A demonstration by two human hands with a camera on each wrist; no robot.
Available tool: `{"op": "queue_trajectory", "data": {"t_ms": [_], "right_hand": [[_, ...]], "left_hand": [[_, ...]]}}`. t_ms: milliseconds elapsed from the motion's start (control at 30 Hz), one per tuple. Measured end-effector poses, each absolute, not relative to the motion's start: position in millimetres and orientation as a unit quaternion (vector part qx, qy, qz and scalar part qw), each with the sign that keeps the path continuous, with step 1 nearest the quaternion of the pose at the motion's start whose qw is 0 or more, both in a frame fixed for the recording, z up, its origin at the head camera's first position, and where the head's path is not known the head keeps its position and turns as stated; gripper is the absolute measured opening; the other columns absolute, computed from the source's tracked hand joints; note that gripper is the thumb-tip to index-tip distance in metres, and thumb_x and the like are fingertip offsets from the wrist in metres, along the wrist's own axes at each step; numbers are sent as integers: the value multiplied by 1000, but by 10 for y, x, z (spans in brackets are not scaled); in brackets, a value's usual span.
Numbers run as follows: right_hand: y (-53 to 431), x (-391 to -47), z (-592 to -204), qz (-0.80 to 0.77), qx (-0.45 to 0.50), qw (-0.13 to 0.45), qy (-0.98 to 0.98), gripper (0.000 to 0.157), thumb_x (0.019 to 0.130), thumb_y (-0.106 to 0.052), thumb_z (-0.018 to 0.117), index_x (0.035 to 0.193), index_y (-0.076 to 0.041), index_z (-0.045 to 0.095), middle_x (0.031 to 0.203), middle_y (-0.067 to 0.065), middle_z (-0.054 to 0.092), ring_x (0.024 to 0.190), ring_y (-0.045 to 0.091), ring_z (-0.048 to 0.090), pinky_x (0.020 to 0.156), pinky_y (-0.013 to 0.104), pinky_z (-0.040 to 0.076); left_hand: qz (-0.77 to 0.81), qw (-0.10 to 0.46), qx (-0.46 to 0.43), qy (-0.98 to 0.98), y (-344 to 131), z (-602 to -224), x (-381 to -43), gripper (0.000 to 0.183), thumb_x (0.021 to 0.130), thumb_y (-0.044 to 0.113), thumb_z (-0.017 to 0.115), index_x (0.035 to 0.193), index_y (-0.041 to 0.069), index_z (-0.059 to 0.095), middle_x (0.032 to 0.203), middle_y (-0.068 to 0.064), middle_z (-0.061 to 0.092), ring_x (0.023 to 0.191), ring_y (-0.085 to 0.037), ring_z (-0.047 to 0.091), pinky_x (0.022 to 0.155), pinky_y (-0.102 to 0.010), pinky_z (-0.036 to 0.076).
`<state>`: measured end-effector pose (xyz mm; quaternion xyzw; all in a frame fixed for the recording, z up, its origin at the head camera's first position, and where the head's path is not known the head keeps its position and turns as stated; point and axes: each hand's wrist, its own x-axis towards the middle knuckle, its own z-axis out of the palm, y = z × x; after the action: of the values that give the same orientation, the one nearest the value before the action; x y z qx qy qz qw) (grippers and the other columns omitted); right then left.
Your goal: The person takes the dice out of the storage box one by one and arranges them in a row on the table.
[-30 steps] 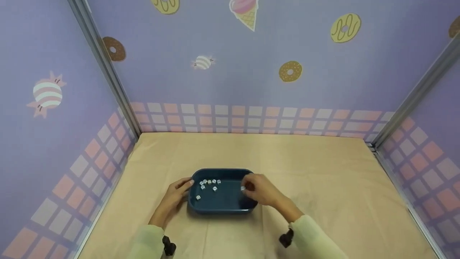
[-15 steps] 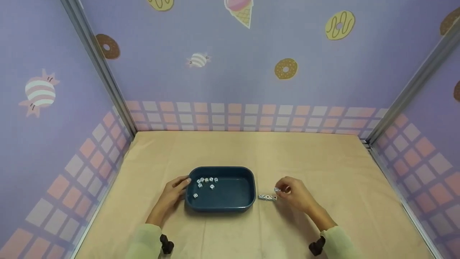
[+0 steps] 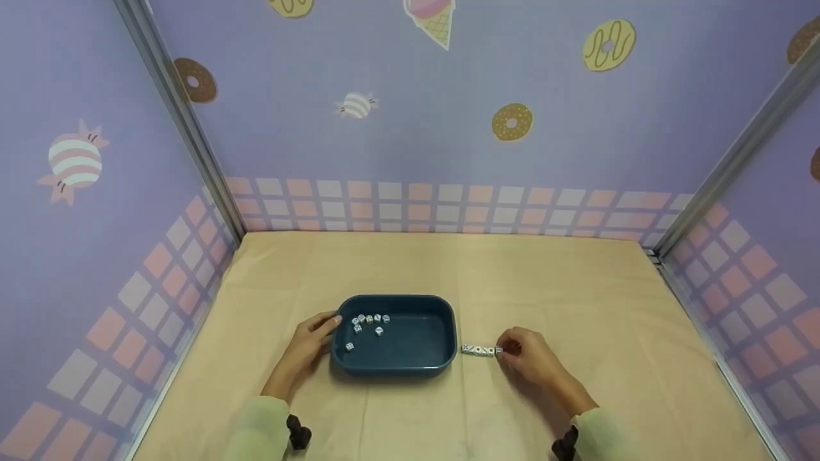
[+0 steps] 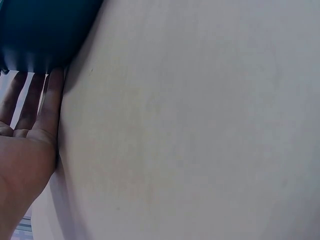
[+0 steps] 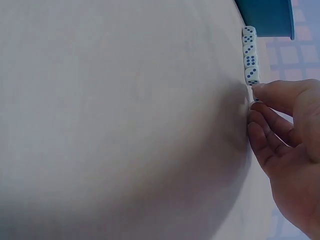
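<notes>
A dark blue rectangular tray [image 3: 394,371] stands on the table with several white dice [image 3: 369,319] inside, mostly toward its back left. My left hand [image 3: 306,349] holds the tray's left side, thumb at the rim and long fingers [image 4: 50,107] against the outer wall. Just right of the tray, several dice form a straight row [image 3: 477,350] on the cloth. At the row's right end, my right hand [image 3: 535,360] pinches one die [image 3: 499,350] between thumb and fingertips, close beside the last die [image 5: 252,76]. Fingers partly hide the pinched die.
A pale cloth [image 3: 410,266] covers the table. Purple walls [image 3: 435,128] with sweets printed on them enclose the back and both sides, with grey metal posts [image 3: 186,121] at the corners.
My right hand has moved from over the tray's right side, carrying a die rightward and then down to the end of the row. The left hand stays at the tray.
</notes>
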<state>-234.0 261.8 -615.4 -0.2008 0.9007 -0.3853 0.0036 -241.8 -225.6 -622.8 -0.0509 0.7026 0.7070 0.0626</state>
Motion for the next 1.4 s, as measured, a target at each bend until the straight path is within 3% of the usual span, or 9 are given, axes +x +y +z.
{"op": "queue_trajectory", "data": {"t_ms": [433,800,1000,1233,1400], "right_hand": [[2596,-2330,-6206,-391,-195,10,899,16,89,5,80,98,-7,74,93,4,63,82,16,59,69,24,50],[2595,-2309,-6236,-420,-170,30,891,17,90,-2,82,105,-7,75,97,5,63,85,16,59,71,24,51],[2605,-2274,-6187,-425,-156,32,891,24,90,-4,84,110,-1,71,100,8,65,88,20,61,75,26,52],[2485,-2344,-5982,-434,-122,-30,892,18,92,-2,81,107,2,71,99,7,67,92,21,64,83,37,57],[2217,-2453,-5794,-459,-152,-80,872,16,91,3,80,105,2,71,98,10,69,91,26,68,81,46,60]], "left_hand": [[705,60,-46,705,-2262,-6225,-2428,47,105,32,70,143,4,65,141,-19,64,116,-30,71,89,-35,61],[731,69,-56,677,-2269,-6211,-2415,46,104,28,71,142,3,65,139,-19,64,114,-31,72,89,-35,61],[717,65,-49,692,-2249,-6220,-2418,46,104,31,71,142,4,65,141,-18,64,118,-31,71,92,-36,61],[713,64,-46,697,-2253,-6227,-2419,45,105,31,70,142,4,65,143,-17,64,123,-31,68,95,-36,59],[711,60,-46,699,-2256,-6225,-2419,46,105,32,70,142,5,66,142,-17,64,122,-30,68,93,-35,59]]}}
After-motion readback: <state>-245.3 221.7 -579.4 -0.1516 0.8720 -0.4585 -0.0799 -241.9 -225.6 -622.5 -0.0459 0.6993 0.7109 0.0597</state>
